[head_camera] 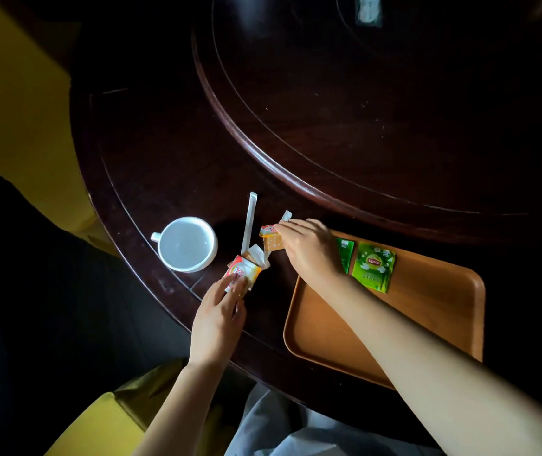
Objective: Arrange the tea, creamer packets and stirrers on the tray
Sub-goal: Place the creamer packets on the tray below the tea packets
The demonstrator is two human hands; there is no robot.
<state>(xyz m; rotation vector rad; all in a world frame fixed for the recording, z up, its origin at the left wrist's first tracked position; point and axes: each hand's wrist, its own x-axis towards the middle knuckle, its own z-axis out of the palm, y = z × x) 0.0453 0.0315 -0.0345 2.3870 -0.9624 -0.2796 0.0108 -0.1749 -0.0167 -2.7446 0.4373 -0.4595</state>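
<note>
A wooden tray lies on the dark table at the right. Two green Lipton tea packets sit at its far end, one fully visible, one partly hidden behind my right hand. My right hand pinches an orange and red creamer packet just left of the tray. My left hand holds another creamer packet on the table. A white wrapped stirrer lies between the cup and the packets; a second white wrapper tip shows behind my right fingers.
A white cup stands left of the stirrer, near the table's edge. A raised round turntable fills the table's far side. Yellow chair cushions sit left and below.
</note>
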